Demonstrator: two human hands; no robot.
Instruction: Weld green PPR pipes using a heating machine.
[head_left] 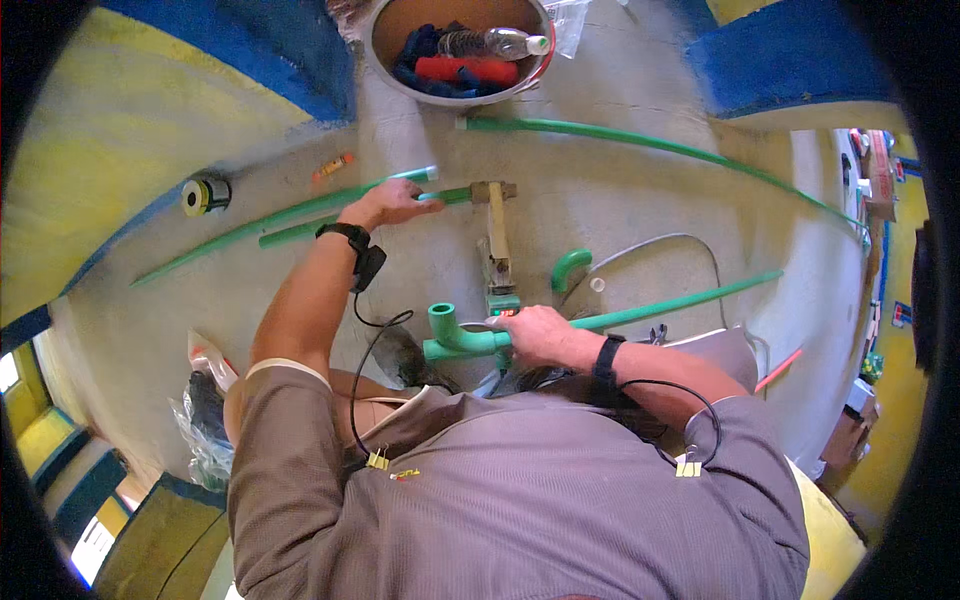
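Observation:
My left hand (392,203) is closed around a short green pipe (300,231). One end of that pipe meets the dark heating head (497,190) of a pipe welding iron (498,245), which stands upright before me. My right hand (545,337) closes over a long green pipe (680,298), beside the iron's green body with its small lit display. Its fingers are partly hidden, so whether they also touch the iron I cannot tell. At this pipe's left end is a green fitting with an upturned, open-mouthed elbow (443,322). A loose green elbow (571,268) rests on the floor.
More green pipes lie on the floor, one at the left (240,240) and one across the back (620,136). A bucket (460,98) holds a plastic bottle and a red item. Near the left wall sits a roll (205,195). A grey cable (690,240) curves at the right.

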